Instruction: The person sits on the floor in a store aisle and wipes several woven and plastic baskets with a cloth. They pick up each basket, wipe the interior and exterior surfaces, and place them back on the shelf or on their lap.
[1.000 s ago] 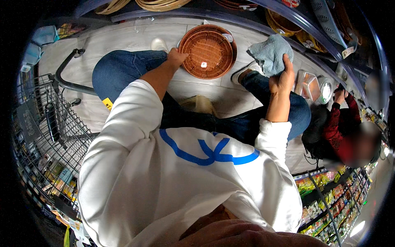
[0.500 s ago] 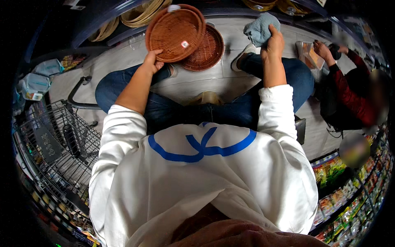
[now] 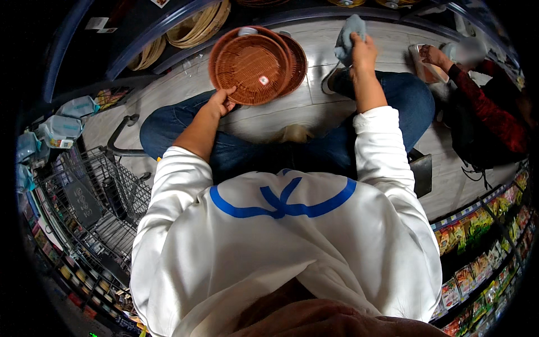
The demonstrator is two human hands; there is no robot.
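My left hand (image 3: 221,103) pinches the near rim of a round brown woven basket (image 3: 250,64), which carries a small white label inside. At least one more brown basket (image 3: 297,66) lies partly hidden beneath and to the right of it on the floor. A whitish round spot sits at the held basket's far rim; I cannot make out what it is. Off to the right, apart from the baskets, my right hand (image 3: 365,53) is closed around a crumpled grey-blue cloth (image 3: 347,40).
Pale wicker baskets (image 3: 199,25) stand on the dark shelf ahead. A black wire cart (image 3: 106,196) is at my left, near clear plastic containers (image 3: 60,130). To the right, another person's dark red sleeve (image 3: 485,106) reaches toward a box (image 3: 425,64). Shelves of packets (image 3: 471,275) line the lower right.
The held basket has come down and to the right, covering more of the one beneath. My right hand has shifted slightly left, and the cloth now shows narrower.
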